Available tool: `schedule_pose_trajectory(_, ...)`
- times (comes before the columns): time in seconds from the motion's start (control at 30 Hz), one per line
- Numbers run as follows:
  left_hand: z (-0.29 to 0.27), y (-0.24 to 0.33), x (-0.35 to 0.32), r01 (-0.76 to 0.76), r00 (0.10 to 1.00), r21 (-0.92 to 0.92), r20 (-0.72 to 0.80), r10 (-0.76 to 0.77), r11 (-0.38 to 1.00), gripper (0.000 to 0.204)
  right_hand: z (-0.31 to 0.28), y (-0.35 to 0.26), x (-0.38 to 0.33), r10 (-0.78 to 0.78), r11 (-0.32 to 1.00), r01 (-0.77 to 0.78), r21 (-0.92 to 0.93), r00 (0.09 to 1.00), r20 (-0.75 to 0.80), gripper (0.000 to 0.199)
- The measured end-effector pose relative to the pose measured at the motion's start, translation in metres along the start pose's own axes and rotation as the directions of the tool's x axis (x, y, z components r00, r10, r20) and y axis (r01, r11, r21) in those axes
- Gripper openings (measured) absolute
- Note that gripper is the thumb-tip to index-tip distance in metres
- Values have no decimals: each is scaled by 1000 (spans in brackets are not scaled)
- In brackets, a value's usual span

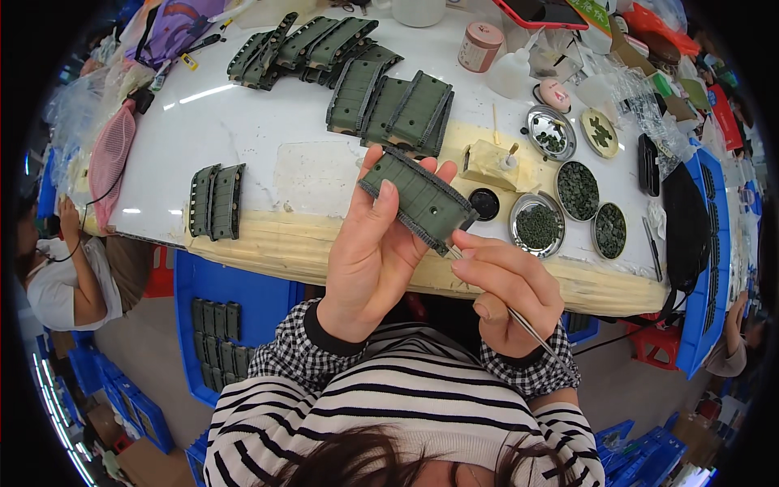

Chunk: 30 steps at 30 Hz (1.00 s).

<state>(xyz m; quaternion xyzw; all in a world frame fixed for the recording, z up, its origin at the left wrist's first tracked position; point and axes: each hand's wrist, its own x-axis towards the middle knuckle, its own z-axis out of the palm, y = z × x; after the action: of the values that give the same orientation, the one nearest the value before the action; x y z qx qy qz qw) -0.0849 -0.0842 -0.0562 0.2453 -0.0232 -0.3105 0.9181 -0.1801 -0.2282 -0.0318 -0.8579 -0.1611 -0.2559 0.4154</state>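
Note:
My left hand (365,256) holds a long dark green hull piece (418,195) of a model vehicle, tilted over the table's front edge, thumb on its top face and fingers beneath. Rows of small links or wheels line its long sides. In my right hand (519,296) is a pair of metal tweezers (538,335), pinched between thumb and fingers. The tweezers' tips reach the piece's lower right end; whether they grip a small part there I cannot tell. Just right of the piece lie a round black cap (484,204) and small green parts (539,227) in a metal dish.
Similar green hull pieces (414,114) are grouped at the back, and two more (217,201) lie left. More dishes of green parts (577,191) stand right, by a taped block (492,165). A pink tin (479,46) stands behind. A blue tray (185,325) sits below the table.

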Motion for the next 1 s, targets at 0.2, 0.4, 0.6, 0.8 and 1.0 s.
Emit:
schedule_pose_trajectory(0.2,0,0,0,1,1000,-2,1,-1,1000,35,1,2,-1,10,1000,-10,7,1000,-13,34)
schedule_pose_trajectory(0.4,0,0,1,1,1000,-2,2,-1,1000,36,1,1,-1,14,1000,-14,-1,1000,-11,33)
schedule_pose_trajectory(0.6,-2,0,1,25,1000,-59,15,-24,998,36,5,6,-7,92,978,-61,200,984,-151,34)
schedule_pose_trajectory(0.8,-22,6,5,131,987,-396,139,-82,909,39,8,-1,-11,204,928,-58,368,906,-372,55)
schedule_pose_trajectory(1.0,0,8,6,30,998,-85,59,-25,996,41,3,-3,-10,-70,986,92,139,985,-159,37)
